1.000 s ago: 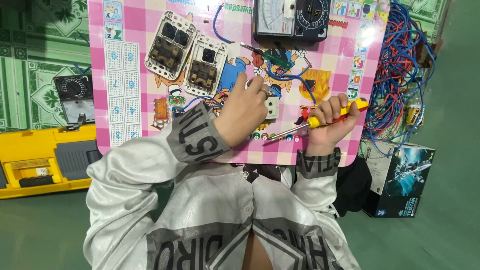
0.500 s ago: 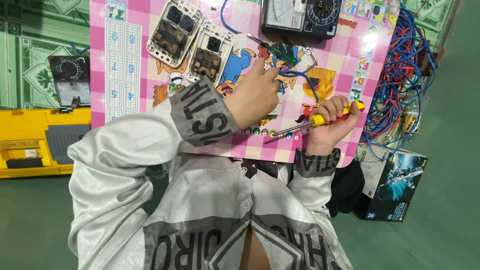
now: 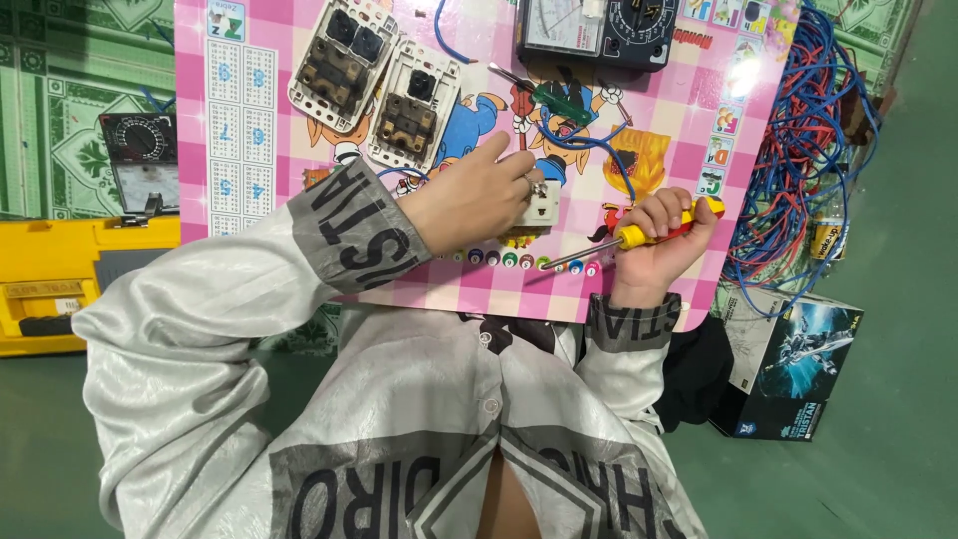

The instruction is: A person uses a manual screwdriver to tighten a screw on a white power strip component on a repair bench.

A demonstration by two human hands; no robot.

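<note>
Near the middle of the frame the left hand (image 3: pixel 479 200) is pressing down on a small white socket (image 3: pixel 540 208), its fingers curled over the part so that only the right edge is showing, while the socket is lying on the pink checked counter (image 3: pixel 689 150). Just to the right, the right hand (image 3: pixel 659 245) is gripping a yellow-and-red screwdriver (image 3: pixel 639 234), fingers wrapped tight round the handle, the metal shaft pointing left toward the socket. Two opened white switch plates (image 3: pixel 384 75) are lying in the upper middle, a black multimeter (image 3: pixel 599 28) is sitting at the top edge, and blue wires (image 3: pixel 808 150) are piling up at the right
</note>
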